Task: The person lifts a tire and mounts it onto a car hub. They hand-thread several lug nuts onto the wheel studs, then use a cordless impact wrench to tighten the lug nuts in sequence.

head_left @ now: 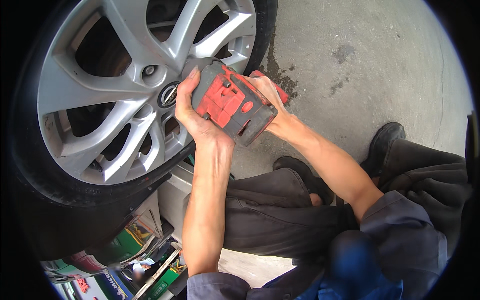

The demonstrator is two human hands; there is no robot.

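Observation:
A red and black cordless impact wrench (227,100) is held against the silver alloy wheel (90,90), just right of its centre cap (169,95). My left hand (196,112) cups the side of the tool body, its thumb pointing up along the housing. My right hand (272,102) is wrapped round the handle on the far side, so most of its fingers are hidden. The tool's front end is hidden from view, and I cannot tell what it touches. One wheel nut (149,71) shows in its recess near the centre cap.
A black tyre (65,192) surrounds the wheel. Dark glossy bodywork lies at lower left, with green tool cases (162,285) below it. My bent legs in dark trousers (280,220) and black shoes rest on the concrete floor (345,75), which has dark wet patches by the tyre.

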